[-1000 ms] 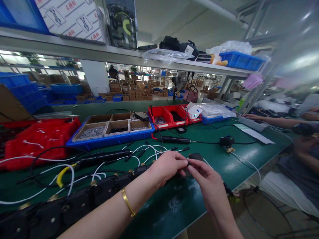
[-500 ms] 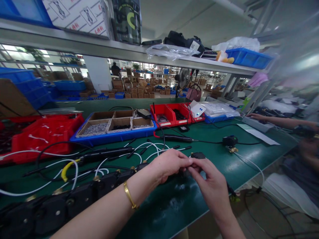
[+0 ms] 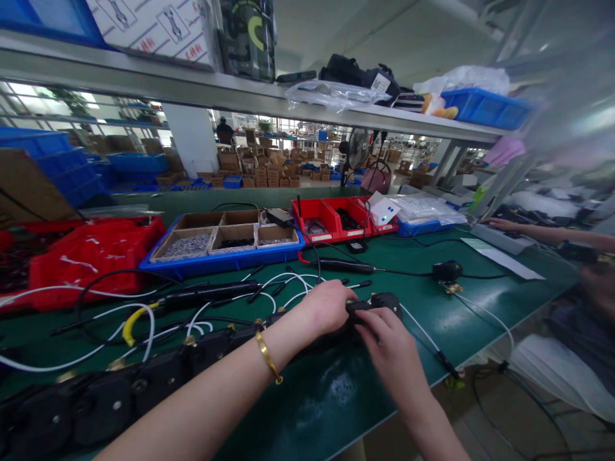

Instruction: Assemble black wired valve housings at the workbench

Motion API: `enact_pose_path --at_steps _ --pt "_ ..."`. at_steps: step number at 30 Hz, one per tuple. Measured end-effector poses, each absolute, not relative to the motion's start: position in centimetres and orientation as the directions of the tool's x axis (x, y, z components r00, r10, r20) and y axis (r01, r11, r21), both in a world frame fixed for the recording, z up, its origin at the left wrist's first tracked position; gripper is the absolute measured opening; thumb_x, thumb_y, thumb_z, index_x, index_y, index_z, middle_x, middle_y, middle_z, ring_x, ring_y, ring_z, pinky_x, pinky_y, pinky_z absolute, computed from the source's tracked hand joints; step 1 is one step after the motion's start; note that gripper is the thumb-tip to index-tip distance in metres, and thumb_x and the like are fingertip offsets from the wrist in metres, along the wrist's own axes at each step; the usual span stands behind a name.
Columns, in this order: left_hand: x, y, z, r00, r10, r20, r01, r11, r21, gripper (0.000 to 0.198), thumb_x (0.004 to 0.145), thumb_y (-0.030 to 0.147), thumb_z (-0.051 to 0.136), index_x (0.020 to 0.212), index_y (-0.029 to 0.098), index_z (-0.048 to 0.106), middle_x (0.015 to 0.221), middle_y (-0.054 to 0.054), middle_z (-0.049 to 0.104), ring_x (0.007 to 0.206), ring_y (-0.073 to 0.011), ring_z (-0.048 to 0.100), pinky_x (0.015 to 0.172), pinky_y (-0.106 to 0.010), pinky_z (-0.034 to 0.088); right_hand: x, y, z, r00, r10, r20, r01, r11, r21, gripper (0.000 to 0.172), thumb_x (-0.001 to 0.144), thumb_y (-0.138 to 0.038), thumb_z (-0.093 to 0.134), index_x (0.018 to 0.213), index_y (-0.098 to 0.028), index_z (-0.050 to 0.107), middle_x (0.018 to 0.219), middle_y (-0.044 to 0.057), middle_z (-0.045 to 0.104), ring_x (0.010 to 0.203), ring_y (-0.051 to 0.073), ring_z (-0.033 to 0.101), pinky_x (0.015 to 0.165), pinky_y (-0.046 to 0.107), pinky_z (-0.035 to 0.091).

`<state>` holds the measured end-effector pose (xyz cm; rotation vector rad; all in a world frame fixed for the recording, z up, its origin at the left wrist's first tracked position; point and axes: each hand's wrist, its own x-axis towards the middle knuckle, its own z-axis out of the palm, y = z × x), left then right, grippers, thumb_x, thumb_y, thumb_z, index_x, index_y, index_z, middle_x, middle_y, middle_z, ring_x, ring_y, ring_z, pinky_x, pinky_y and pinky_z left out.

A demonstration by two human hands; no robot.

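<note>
My left hand [image 3: 329, 307], with a gold bangle on its wrist, is closed on the left side of a small black housing [image 3: 387, 302]. Its fingertips are partly hidden behind the part. From the near side, my right hand [image 3: 384, 333] has its thumb and fingers bent together against the same housing. Anything small between those fingers is too hidden to make out. A row of similar black housings [image 3: 103, 406] with brass fittings stretches to the lower left, partly behind my left forearm. A white cable [image 3: 423, 330] with a black end lies right of my right hand.
Behind my hands lie black electric screwdrivers [image 3: 206, 294] and looping white cables. Farther back stand a blue tray [image 3: 225, 261] of small parts and red bins [image 3: 317, 225]. Another black unit [image 3: 446, 271] sits on the right. A co-worker's arm [image 3: 542, 235] reaches in there.
My hands were touching fingertip to fingertip over the housing. Now they are slightly apart, the left on its left side and the right lower on its near side. More of the housing shows.
</note>
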<state>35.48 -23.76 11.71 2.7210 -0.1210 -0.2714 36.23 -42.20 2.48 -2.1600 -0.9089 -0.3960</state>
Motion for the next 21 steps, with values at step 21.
enact_pose_path --at_steps 21 --pt "39.4 -23.9 11.4 0.928 -0.241 -0.284 -0.158 -0.945 0.287 0.03 0.094 0.038 0.067 0.12 0.029 0.076 0.124 -0.002 0.076 0.119 -0.0216 0.069 0.096 -0.024 0.052 36.7 -41.6 2.5 0.706 0.485 0.516 0.704 -0.563 -0.433 0.01 0.098 -0.016 0.062 0.106 -0.022 0.065 0.104 0.006 0.063 0.096 0.025 0.06 0.083 0.039 0.049"
